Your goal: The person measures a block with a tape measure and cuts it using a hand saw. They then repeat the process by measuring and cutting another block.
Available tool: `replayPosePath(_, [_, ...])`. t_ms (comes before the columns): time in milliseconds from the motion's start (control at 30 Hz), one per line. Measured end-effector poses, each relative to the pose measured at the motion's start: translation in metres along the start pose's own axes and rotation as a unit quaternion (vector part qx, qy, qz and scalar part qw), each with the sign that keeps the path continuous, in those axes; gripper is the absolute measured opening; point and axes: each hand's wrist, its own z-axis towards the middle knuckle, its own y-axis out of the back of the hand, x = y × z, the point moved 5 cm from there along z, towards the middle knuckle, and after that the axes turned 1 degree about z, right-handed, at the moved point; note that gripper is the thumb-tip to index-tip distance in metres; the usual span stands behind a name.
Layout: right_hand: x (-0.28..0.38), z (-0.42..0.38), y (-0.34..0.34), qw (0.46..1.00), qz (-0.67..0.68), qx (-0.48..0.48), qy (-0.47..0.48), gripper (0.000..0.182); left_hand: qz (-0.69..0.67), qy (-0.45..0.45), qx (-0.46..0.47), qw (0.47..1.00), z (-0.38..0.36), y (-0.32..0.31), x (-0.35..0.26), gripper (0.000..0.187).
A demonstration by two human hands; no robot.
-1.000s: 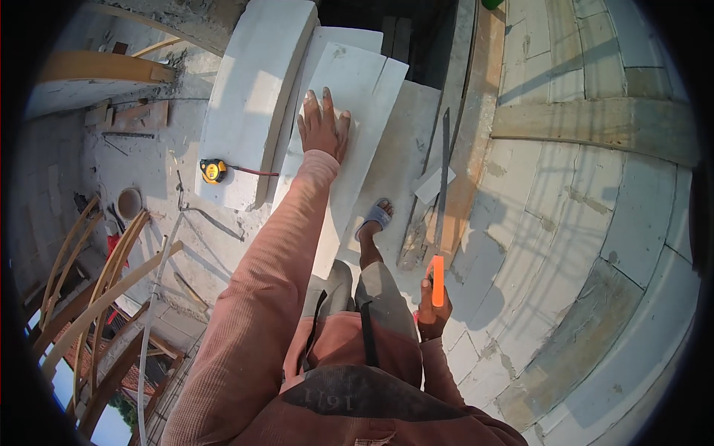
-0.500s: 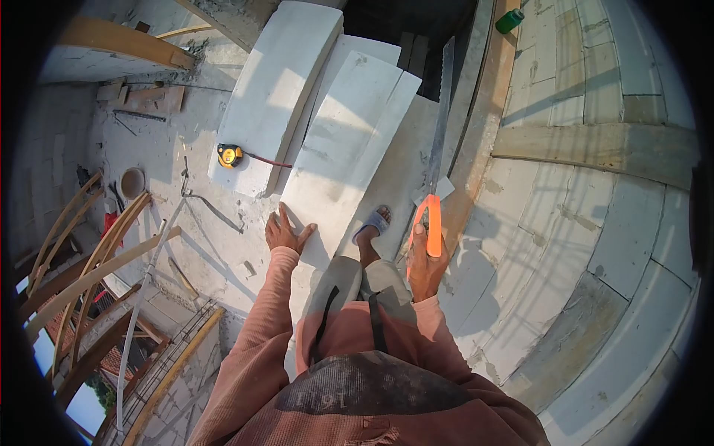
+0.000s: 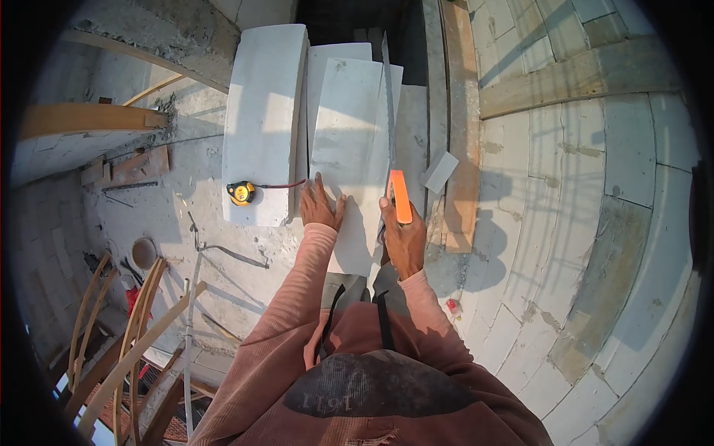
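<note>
While flat on the block [image 3: 349, 126], left hand [image 3: 321, 207]; right hand [image 3: 402, 236] clamped on saw [image 3: 394, 171].

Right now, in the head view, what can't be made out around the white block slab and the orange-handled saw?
- Long saw blade: teeth too fine to see; whether it has entered the white block slab is unclear.
- Right hand: fingers hidden behind the orange saw handle.
- Slab's near end: covered by the left hand.
- Yellow tape measure: markings too small.

Bright sunlight, hard shadows, sharp focus (fisheye bending, dark vignetted corners).
</note>
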Motion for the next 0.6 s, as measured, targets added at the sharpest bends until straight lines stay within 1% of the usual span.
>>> replayPosePath(100, [0.022, -0.02, -0.022, 0.995, -0.062, -0.032, 0.072, 0.04, 0.029, -0.046, -0.024, 0.998, 0.058, 0.002, -0.017, 0.09])
replayPosePath(133, [0.025, -0.024, -0.03, 0.994, -0.066, -0.043, 0.072, 0.04, 0.027, -0.046, -0.028, 0.998, 0.079, 0.005, -0.025, 0.088])
replayPosePath(200, [0.023, -0.04, -0.043, 0.994, -0.07, -0.063, 0.058, 0.04, 0.034, -0.046, -0.025, 0.998, 0.11, 0.007, -0.036, 0.084])
replayPosePath(233, [0.019, -0.046, -0.046, 0.995, -0.08, -0.054, 0.013, 0.04, 0.031, -0.047, -0.03, 0.998, 0.12, 0.003, -0.038, 0.081])
replayPosePath(300, [0.027, -0.057, -0.045, 0.996, -0.068, -0.061, -0.019, 0.036, 0.022, -0.051, -0.046, 0.997, 0.139, -0.001, -0.044, 0.074])
replayPosePath(400, [0.044, -0.063, -0.044, 0.995, -0.042, -0.07, -0.05, 0.032, 0.045, -0.096, -0.051, 0.993, 0.14, -0.007, -0.036, 0.066])
replayPosePath(467, [0.049, -0.052, -0.052, 0.995, 0.0, -0.085, -0.051, 0.031, 0.039, -0.094, -0.045, 0.994, 0.137, -0.003, -0.037, 0.064])
replayPosePath(500, [0.047, -0.038, -0.057, 0.994, -0.018, -0.103, -0.005, 0.035, 0.039, -0.093, -0.04, 0.994, 0.138, 0.0, -0.038, 0.063])
replayPosePath(600, [0.04, 0.014, -0.076, 0.995, -0.025, -0.098, -0.01, 0.034, 0.036, -0.069, -0.028, 0.997, 0.138, 0.003, -0.042, 0.062])
